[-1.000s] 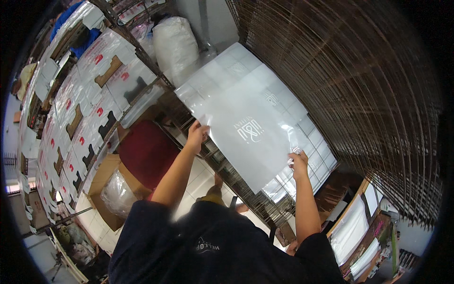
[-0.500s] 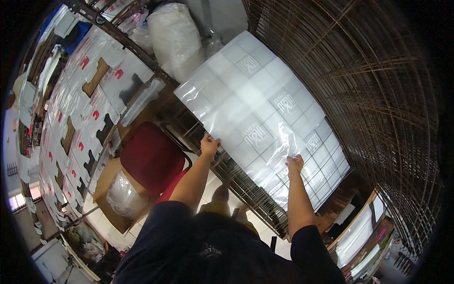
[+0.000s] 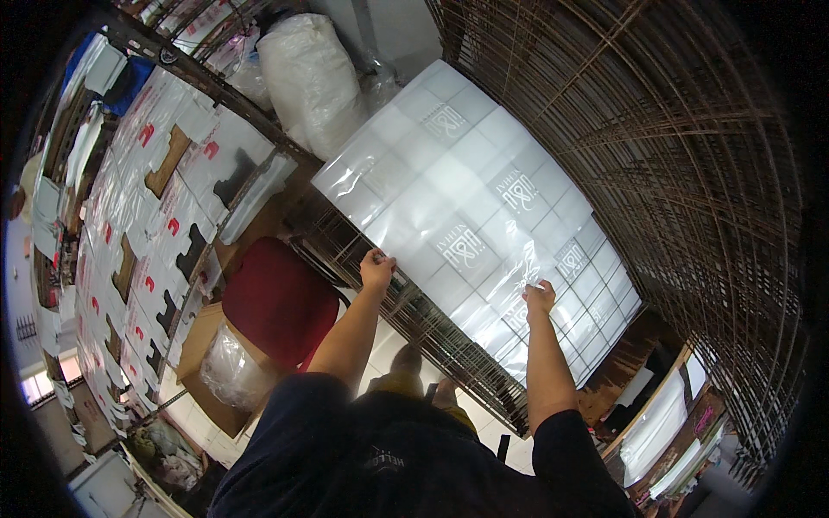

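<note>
1. Clear plastic sheet [image 3: 466,207]: big, rectangular, glossy, see-through w/ a milky sheen. Several pale printed emblems sit on it, spaced apart and tilted w/ the sheet. A grid of white tiles shows through it.
2. Where it is: held up in front of the person, spread flat over the tiled white panel [image 3: 596,302] and above the wire rack [image 3: 432,319]. It runs diagonally from upper centre down to lower right. Near edge is at the hands, far edge up by the white bagged bundle [image 3: 311,78].
3. Surface: mostly smooth. Wrinkles and bright glare streaks bunch near the lower edge, esp. btwn the two hands.
4. Left hand [image 3: 377,272]: arm stretched up, fingers curled shut, pinching the sheet's near-left edge. Grip looks tight; individual fingertips too small to make out.
5. Right hand [image 3: 539,298]: arm stretched up, fingers closed on the sheet's lower edge further right, w/ plastic puckering at the grip.
6. Hands are well apart, sheet pulled taut btwn them.
7. Around: dark wire mesh wall [image 3: 656,138] to the right; red chair seat [image 3: 281,302] below left hand; open cardboard box w/ a plastic bag [image 3: 233,371] lower left; shelves of flat white cartons w/ red marks [image 3: 147,207] along the left.
</note>
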`<action>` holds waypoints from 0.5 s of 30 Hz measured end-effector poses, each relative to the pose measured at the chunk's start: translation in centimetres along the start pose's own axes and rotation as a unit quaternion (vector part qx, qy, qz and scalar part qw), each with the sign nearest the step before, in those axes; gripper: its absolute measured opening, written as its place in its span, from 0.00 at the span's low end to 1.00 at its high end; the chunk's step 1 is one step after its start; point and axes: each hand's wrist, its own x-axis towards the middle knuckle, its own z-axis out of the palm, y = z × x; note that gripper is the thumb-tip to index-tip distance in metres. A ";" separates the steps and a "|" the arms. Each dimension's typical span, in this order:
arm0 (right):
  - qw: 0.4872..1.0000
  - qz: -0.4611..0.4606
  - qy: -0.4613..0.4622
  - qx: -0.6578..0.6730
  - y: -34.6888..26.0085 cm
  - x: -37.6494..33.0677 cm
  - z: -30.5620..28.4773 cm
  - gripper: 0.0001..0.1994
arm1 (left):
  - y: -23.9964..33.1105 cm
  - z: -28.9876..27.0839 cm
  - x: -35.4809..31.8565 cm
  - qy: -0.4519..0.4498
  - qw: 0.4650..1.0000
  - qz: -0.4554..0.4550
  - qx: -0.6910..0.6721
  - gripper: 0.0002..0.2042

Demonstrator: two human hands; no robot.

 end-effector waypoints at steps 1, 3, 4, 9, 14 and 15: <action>1.000 0.003 0.000 0.005 0.0 -0.1 0.0 0.16 | 0.0 0.0 0.0 -0.001 1.000 0.001 -0.002 0.19; 1.000 0.009 -0.001 0.015 -0.2 -0.1 0.1 0.16 | -0.1 -0.2 0.2 0.004 1.000 -0.002 0.028 0.19; 1.000 0.011 0.002 0.014 -0.2 -0.2 0.2 0.15 | -0.1 -0.2 0.2 0.006 0.999 -0.004 0.042 0.19; 0.999 0.023 0.005 0.034 0.4 0.1 0.3 0.16 | 1.2 0.0 -0.6 0.013 0.997 -0.012 0.069 0.19; 0.999 0.026 -0.002 0.021 0.0 -0.2 0.2 0.20 | 0.6 -0.1 -0.1 0.014 0.998 -0.007 0.066 0.19; 1.000 0.020 0.002 0.023 -0.1 -0.2 0.2 0.20 | 0.6 -0.1 0.0 0.012 0.998 -0.012 0.052 0.18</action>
